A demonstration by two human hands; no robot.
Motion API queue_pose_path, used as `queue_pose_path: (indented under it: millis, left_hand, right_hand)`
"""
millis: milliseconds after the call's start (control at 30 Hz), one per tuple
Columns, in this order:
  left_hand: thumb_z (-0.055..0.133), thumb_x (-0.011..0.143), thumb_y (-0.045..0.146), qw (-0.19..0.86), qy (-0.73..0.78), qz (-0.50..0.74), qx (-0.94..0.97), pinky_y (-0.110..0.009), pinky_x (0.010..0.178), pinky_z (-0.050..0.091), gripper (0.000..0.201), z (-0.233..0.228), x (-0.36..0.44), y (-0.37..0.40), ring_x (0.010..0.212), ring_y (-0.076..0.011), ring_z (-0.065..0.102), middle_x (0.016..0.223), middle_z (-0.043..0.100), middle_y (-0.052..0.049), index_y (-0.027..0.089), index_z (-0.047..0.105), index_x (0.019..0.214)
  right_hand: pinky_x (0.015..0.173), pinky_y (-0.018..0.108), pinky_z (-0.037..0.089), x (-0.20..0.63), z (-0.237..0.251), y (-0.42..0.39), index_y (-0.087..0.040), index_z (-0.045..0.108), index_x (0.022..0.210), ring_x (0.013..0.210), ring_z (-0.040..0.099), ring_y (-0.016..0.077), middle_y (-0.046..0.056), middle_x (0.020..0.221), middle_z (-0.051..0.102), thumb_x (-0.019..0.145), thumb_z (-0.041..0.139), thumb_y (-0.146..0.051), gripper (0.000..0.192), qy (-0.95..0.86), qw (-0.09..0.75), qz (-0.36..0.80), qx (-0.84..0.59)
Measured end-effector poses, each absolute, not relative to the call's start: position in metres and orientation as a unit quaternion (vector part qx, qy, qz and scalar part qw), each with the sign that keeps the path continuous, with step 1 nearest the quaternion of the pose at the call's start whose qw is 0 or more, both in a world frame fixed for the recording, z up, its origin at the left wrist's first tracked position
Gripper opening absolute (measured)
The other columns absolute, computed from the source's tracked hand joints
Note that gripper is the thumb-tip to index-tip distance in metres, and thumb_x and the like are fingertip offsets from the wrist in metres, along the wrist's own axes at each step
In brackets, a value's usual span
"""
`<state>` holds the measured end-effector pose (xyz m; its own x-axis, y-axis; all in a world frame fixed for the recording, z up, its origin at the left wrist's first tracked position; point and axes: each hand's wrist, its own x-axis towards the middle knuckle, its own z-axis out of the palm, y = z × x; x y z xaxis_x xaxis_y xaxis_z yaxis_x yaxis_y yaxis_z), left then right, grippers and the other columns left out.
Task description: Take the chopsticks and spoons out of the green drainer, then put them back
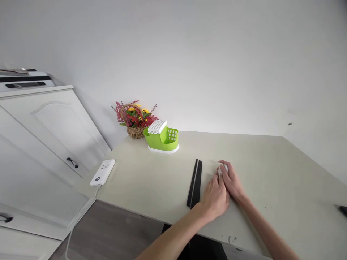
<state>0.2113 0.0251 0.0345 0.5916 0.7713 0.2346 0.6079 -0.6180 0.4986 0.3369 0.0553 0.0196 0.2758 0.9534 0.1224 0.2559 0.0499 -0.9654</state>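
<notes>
A flower basket (135,121) stands behind a green caddy (162,139).

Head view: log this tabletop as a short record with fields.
left hand: on the table, by the right hand, right of the chopsticks
right hand: over a small white object; grip unclear
chopsticks: black, lying flat side by side
holder: green with white lid, at the back
basket: flowers in it, behind the holder
white device: at the left edge, cable hanging down

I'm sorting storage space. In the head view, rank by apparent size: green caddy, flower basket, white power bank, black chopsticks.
1. flower basket and green caddy, too alike to rank
2. black chopsticks, long but thin, nearer the camera
3. white power bank
</notes>
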Motion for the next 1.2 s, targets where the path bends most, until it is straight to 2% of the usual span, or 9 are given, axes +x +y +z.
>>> queue_pose_path:
  millis: [100, 267, 367, 500, 633, 733, 933, 1033, 1200]
  left_hand:
    - [0.049, 0.092, 0.015, 0.209, 0.428, 0.225, 0.850, -0.052, 0.104, 0.051, 0.071, 0.030, 0.214, 0.023, 0.122, -0.0357, 0.057, 0.133, 0.053, -0.021, 0.009, 0.025, 0.159]
    - [0.053, 0.089, 0.019, 0.216, 0.469, 0.234, 0.824, -0.050, 0.105, 0.048, 0.063, 0.033, 0.216, 0.016, 0.116, -0.0336, 0.052, 0.125, 0.053, -0.017, 0.013, 0.041, 0.150]
    - [0.054, 0.088, 0.023, 0.187, 0.498, 0.237, 0.813, -0.054, 0.112, 0.041, 0.067, 0.034, 0.217, 0.013, 0.126, -0.0365, 0.048, 0.137, 0.050, -0.019, 0.014, 0.040, 0.153]
    - [0.052, 0.091, 0.029, 0.163, 0.503, 0.227, 0.818, -0.060, 0.122, 0.028, 0.073, 0.031, 0.218, 0.012, 0.148, -0.0415, 0.032, 0.163, 0.034, -0.020, 0.011, 0.033, 0.159]
    - [0.050, 0.094, 0.036, 0.172, 0.494, 0.214, 0.825, -0.062, 0.125, 0.024, 0.074, 0.027, 0.217, 0.014, 0.156, -0.0413, 0.022, 0.170, 0.026, -0.021, 0.007, 0.031, 0.160]
    - [0.048, 0.096, 0.042, 0.167, 0.492, 0.228, 0.823, -0.064, 0.125, 0.025, 0.073, 0.024, 0.216, 0.015, 0.157, -0.0404, 0.020, 0.170, 0.026, -0.020, 0.009, 0.034, 0.159]
    - [0.054, 0.094, 0.053, 0.155, 0.482, 0.247, 0.826, -0.061, 0.126, 0.026, 0.079, 0.019, 0.214, 0.015, 0.156, -0.0398, 0.024, 0.167, 0.031, -0.021, 0.009, 0.038, 0.158]
    - [0.057, 0.092, 0.054, 0.154, 0.480, 0.241, 0.829, -0.061, 0.125, 0.026, 0.081, 0.021, 0.214, 0.015, 0.155, -0.0405, 0.024, 0.167, 0.030, -0.022, 0.008, 0.038, 0.157]
    - [0.053, 0.095, 0.055, 0.164, 0.472, 0.237, 0.833, -0.061, 0.125, 0.026, 0.075, 0.027, 0.214, 0.016, 0.154, -0.0387, 0.027, 0.168, 0.029, -0.018, 0.015, 0.039, 0.157]
  right_hand:
    - [0.090, 0.043, 0.051, 0.342, 0.014, 0.063, -0.025, 0.057, 0.127, 0.088, 0.067, 0.0245, 0.004, 0.094, 0.071, 0.100, 0.039, -0.055, 0.044, -0.521, 0.501, 0.308, -0.619]
    - [0.099, 0.046, 0.048, 0.343, 0.006, 0.070, -0.023, 0.061, 0.124, 0.108, 0.064, 0.0266, 0.010, 0.116, 0.070, 0.098, 0.038, -0.047, 0.042, -0.555, 0.477, 0.260, -0.630]
    - [0.108, 0.048, 0.043, 0.342, 0.003, 0.071, -0.023, 0.062, 0.122, 0.120, 0.060, 0.0269, 0.011, 0.125, 0.068, 0.097, 0.038, -0.042, 0.039, -0.575, 0.471, 0.234, -0.627]
    - [0.118, 0.051, 0.033, 0.343, -0.002, 0.072, -0.024, 0.065, 0.117, 0.126, 0.056, 0.0273, 0.010, 0.126, 0.068, 0.096, 0.040, -0.042, 0.037, -0.592, 0.470, 0.200, -0.623]
    - [0.116, 0.052, 0.036, 0.348, -0.006, 0.072, -0.024, 0.067, 0.120, 0.127, 0.056, 0.0279, 0.011, 0.126, 0.069, 0.102, 0.031, -0.051, 0.048, -0.583, 0.468, 0.194, -0.635]
    - [0.114, 0.050, 0.039, 0.350, -0.005, 0.069, -0.024, 0.068, 0.125, 0.129, 0.057, 0.0284, 0.012, 0.129, 0.068, 0.104, 0.024, -0.057, 0.059, -0.571, 0.466, 0.200, -0.645]
    - [0.108, 0.047, 0.043, 0.356, 0.000, 0.062, -0.024, 0.075, 0.111, 0.115, 0.064, 0.0285, 0.011, 0.114, 0.073, 0.103, 0.021, -0.065, 0.068, -0.561, 0.464, 0.193, -0.658]
    - [0.107, 0.048, 0.043, 0.362, 0.000, 0.058, -0.023, 0.074, 0.106, 0.116, 0.063, 0.0298, 0.012, 0.115, 0.072, 0.103, 0.021, -0.063, 0.066, -0.552, 0.461, 0.177, -0.672]
    - [0.099, 0.047, 0.045, 0.372, 0.000, 0.053, -0.025, 0.069, 0.092, 0.107, 0.063, 0.0291, 0.011, 0.105, 0.072, 0.100, 0.033, -0.050, 0.044, -0.569, 0.439, 0.156, -0.678]
